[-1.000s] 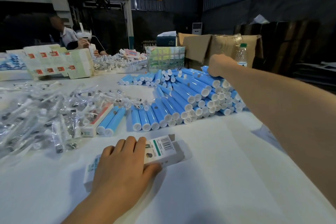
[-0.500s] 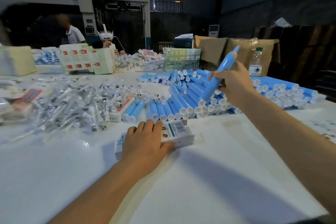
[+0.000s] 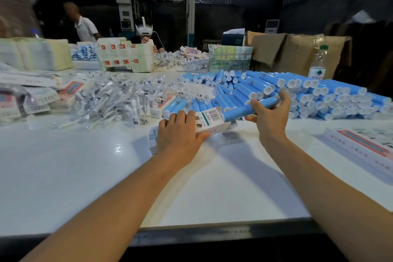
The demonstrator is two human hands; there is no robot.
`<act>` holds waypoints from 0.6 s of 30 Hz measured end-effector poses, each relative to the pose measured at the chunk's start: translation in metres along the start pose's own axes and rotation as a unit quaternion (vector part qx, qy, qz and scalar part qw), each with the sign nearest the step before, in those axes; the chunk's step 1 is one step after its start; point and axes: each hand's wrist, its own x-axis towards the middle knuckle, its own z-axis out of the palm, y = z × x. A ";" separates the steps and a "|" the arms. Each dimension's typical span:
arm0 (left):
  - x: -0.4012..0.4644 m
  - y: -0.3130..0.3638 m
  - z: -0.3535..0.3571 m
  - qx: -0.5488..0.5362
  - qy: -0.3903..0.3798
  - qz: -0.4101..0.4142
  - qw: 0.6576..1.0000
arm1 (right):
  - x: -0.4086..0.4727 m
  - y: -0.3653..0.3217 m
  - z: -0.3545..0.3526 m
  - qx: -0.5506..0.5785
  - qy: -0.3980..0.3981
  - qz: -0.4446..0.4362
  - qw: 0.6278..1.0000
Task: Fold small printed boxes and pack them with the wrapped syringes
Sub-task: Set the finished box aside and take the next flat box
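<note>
A small white printed box [image 3: 209, 120] with a barcode lies on the white table [image 3: 85, 176], its open end facing right. My left hand [image 3: 180, 132] grips the box from above, fingers curled over its far side and thumb at the near side. My right hand [image 3: 271, 115] holds a blue tube [image 3: 248, 109] whose left end sits in the box's open mouth. A heap of clear-wrapped syringes [image 3: 119, 98] lies to the left, beyond the box.
A big stack of blue tubes [image 3: 308, 95] fills the right back. Flat printed boxes [image 3: 361, 147] lie at the right edge; cartons [image 3: 125, 54] and a water bottle [image 3: 318, 64] stand behind. Two people work at the table's far side.
My right hand took a blue tube from the stack, carried it down and left, and brought its end into the box. My left hand stayed on the box.
</note>
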 end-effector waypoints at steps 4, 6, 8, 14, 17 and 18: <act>-0.002 0.001 0.001 0.002 0.005 0.004 1.000 | -0.003 0.000 -0.003 0.010 0.010 0.014 1.000; -0.002 0.002 0.001 0.004 0.005 0.008 1.000 | -0.009 0.002 0.000 -0.014 -0.024 0.017 0.999; -0.001 0.004 0.000 0.004 0.006 0.012 1.000 | -0.016 0.007 0.004 -0.069 -0.045 0.008 0.997; -0.001 0.001 -0.003 -0.002 -0.009 0.014 1.000 | -0.031 0.010 0.010 -0.184 -0.117 -0.041 0.975; -0.001 0.000 -0.005 0.009 -0.035 0.022 0.999 | -0.031 -0.002 0.015 -0.210 -0.091 -0.111 0.967; -0.001 0.000 -0.003 0.011 -0.047 0.029 0.998 | -0.033 -0.006 0.020 -0.231 -0.098 -0.142 0.958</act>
